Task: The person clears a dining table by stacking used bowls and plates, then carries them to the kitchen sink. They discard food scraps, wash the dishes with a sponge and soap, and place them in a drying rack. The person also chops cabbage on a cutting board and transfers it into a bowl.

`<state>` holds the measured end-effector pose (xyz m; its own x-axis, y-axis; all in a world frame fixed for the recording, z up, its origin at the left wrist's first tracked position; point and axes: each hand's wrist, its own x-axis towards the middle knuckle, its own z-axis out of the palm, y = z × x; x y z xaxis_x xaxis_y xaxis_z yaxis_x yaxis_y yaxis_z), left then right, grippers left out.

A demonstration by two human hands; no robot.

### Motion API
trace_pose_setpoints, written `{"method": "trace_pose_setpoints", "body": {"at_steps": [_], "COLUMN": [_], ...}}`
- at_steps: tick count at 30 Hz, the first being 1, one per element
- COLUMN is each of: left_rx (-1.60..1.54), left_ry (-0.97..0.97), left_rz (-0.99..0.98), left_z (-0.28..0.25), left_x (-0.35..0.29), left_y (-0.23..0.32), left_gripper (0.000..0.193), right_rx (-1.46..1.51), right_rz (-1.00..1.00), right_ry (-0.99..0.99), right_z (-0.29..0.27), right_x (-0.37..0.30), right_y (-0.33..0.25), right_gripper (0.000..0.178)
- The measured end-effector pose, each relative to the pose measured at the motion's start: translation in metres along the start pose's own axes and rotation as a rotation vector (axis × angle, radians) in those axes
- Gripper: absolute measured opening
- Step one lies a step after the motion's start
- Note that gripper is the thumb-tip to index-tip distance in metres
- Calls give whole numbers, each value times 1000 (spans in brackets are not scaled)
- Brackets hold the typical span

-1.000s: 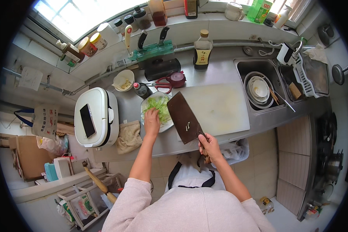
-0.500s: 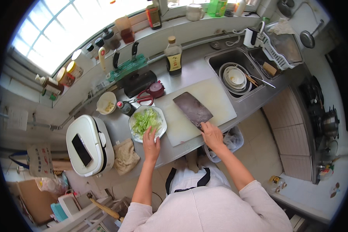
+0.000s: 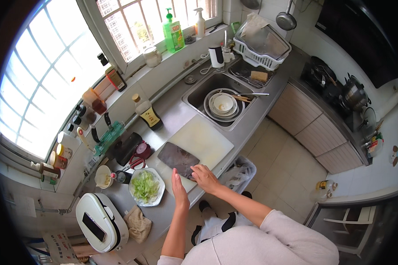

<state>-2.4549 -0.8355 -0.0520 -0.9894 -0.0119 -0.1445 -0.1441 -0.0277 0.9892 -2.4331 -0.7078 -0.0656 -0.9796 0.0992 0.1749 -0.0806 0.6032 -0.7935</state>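
On the white cutting board (image 3: 212, 137) lies a flat, dark purplish-brown slab (image 3: 174, 154) with fairly straight edges; its exact kind I cannot make out. My right hand (image 3: 205, 178) has its fingers closed on the slab's near right end. Beside it, my left hand (image 3: 180, 190) is held on edge with straight fingers, close to the slab's near edge, holding nothing. Left of the board, shredded green lettuce (image 3: 144, 186) fills a white plate (image 3: 162, 194). Half a red onion (image 3: 142, 150) and red-handled scissors (image 3: 137, 163) lie behind the plate.
A sink (image 3: 194, 93) with stacked bowls (image 3: 223, 103) is beyond the board. A sauce bottle (image 3: 148, 112) stands at the back. A white rice cooker (image 3: 112, 216) and a cloth (image 3: 138, 223) sit at the left. A lined bin (image 3: 241, 174) stands below the counter edge.
My view has swung to the right. My left hand has left the lettuce plate's edge and come close to my right hand, which stays at the slab's near end.
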Motion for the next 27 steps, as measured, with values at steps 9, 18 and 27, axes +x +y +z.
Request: {"method": "trace_pose_setpoints", "body": {"at_steps": [9, 18, 27], "left_rx": [-880, -791, -947], "left_ry": [-510, -568, -289], "left_rz": [-539, -760, -752], "left_z": [209, 389, 480], "left_x": [-39, -91, 2], "left_y": [3, -5, -28], "left_gripper": [61, 56, 54], "right_rx": [-54, -77, -143], "right_rz": [-164, 148, 90], "right_ry": [74, 66, -26], "right_z": [-158, -329, -374], "right_x": [-30, -49, 23], "right_y": [97, 226, 259], "right_gripper": [48, 58, 53]}}
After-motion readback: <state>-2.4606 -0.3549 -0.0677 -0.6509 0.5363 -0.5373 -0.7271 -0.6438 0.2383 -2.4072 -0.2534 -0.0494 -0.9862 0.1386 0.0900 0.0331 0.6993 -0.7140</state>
